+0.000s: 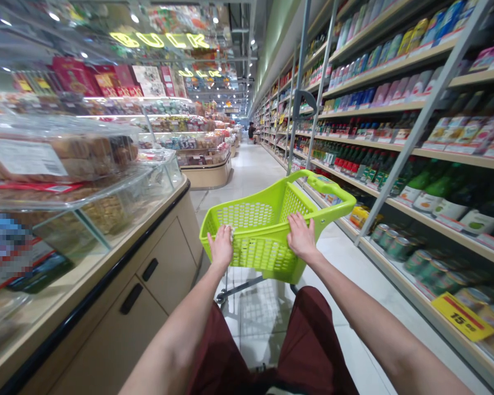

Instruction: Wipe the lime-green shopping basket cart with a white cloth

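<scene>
Left hand (221, 248) and right hand (302, 240) grasp the near rim of the green cart (267, 242), between counter (160, 299) at left and shelves (456, 159) at right; white scrap (231, 232) by left hand, indistinct. Step judged: steadying the cart; turning it would need even two-handed force.

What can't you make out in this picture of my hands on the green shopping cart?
In the head view:
Small white item: mostly covered by the left hand, material unclear.
Green shopping cart: basket floor hidden behind its near wall.
White package label: print lost to blur.
Distant person: too small to tell any activity.
</scene>
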`<action>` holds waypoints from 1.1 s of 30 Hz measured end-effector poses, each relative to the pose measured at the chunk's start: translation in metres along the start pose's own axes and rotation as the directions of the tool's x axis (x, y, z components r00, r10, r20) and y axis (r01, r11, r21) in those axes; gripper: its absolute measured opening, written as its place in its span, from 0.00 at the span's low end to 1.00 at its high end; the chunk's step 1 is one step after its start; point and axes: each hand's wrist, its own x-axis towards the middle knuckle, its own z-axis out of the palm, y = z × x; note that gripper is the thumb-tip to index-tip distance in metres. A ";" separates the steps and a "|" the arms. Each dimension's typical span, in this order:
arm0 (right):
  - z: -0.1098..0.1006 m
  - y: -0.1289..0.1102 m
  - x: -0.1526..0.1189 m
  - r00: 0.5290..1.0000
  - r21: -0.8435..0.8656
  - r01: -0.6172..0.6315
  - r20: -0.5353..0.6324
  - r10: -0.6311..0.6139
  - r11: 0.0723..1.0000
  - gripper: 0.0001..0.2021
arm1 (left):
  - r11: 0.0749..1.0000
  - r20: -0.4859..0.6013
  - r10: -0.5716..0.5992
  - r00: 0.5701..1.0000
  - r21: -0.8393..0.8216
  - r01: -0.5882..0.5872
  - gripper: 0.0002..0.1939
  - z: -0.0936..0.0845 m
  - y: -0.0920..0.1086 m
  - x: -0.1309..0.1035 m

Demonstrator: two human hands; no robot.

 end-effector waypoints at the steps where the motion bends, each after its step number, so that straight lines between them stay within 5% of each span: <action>1: 0.000 -0.001 -0.001 1.000 0.002 0.003 0.000 -0.003 1.000 0.26 | 1.000 -0.008 -0.020 1.000 0.006 0.020 0.23 -0.001 -0.005 0.000; 4: 0.003 -0.011 -0.005 1.000 0.021 0.020 0.010 -0.020 1.000 0.26 | 1.000 0.006 0.020 1.000 0.000 -0.020 0.23 0.000 0.005 0.000; 11: 0.002 -0.023 -0.012 0.997 0.055 0.082 0.000 -0.082 0.995 0.26 | 0.956 0.024 0.271 0.962 -0.126 -0.266 0.24 0.005 0.095 0.004; 13: 0.000 -0.019 -0.013 0.997 0.053 0.081 -0.007 -0.081 0.995 0.26 | 0.950 0.020 0.284 0.959 -0.139 -0.279 0.25 0.004 0.091 0.003; 20: 0.008 -0.020 -0.015 0.996 0.096 0.087 0.010 -0.088 0.992 0.26 | 0.999 0.032 0.037 0.999 -0.041 -0.036 0.25 0.005 0.017 0.005; 28: 0.006 -0.063 0.005 0.961 0.206 0.223 0.116 -0.250 0.953 0.29 | 0.929 0.038 0.185 0.982 -0.333 -0.162 0.31 0.021 0.077 0.009; 33: 0.019 -0.082 0.022 0.933 0.185 0.236 0.233 -0.275 0.954 0.27 | 0.958 0.120 0.135 0.984 -0.269 -0.098 0.36 0.016 0.051 0.002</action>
